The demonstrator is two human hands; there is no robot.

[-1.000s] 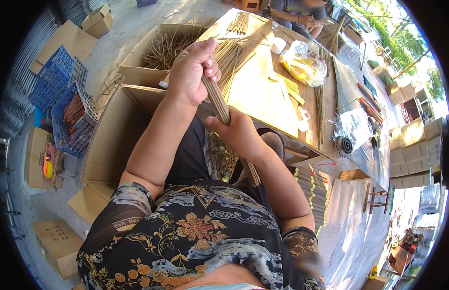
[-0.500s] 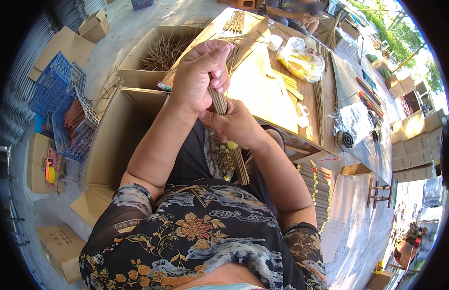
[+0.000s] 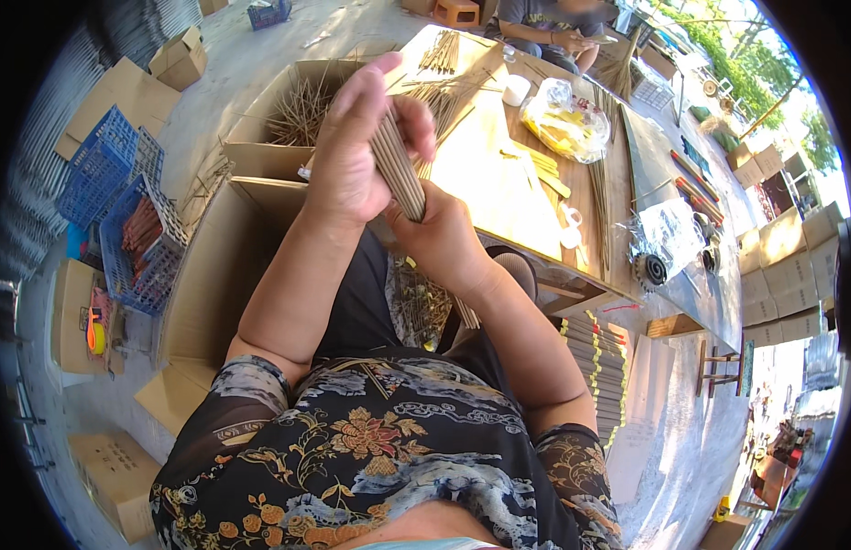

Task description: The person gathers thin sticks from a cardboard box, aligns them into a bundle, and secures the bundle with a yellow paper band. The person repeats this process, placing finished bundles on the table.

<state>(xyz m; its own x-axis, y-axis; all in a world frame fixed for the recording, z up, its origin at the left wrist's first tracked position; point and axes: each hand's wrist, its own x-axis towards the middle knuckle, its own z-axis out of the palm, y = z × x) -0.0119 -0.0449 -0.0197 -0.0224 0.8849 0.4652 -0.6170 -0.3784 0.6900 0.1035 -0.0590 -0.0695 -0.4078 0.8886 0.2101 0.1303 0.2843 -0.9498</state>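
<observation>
My right hand point(image 3: 441, 236) is wrapped round a bundle of thin brown incense sticks point(image 3: 400, 172), held at a slant over my lap. Below that hand the lower ends of the sticks show beside my right forearm. At the upper end, my left hand point(image 3: 350, 147) has its thumb and fingers apart, with the sticks between palm and fingertips. It is slightly blurred and does not grip them. The wooden table point(image 3: 480, 174) lies just beyond both hands, with more loose sticks point(image 3: 441, 53) on it.
Cardboard boxes stand at my left, one holding thin sticks point(image 3: 301, 110). Yellow strips point(image 3: 540, 165), a plastic bag point(image 3: 565, 121) and a white roll point(image 3: 516, 90) lie on the table. Blue crates point(image 3: 137, 243) stand far left. Banded bundles point(image 3: 595, 362) lie at right. Another person point(image 3: 546, 35) sits beyond the table.
My left hand has loosened from a closed grip and spread its fingers. The bundle's upper end has come into view and shifted left; my right hand still holds it, now covering the yellow band's place.
</observation>
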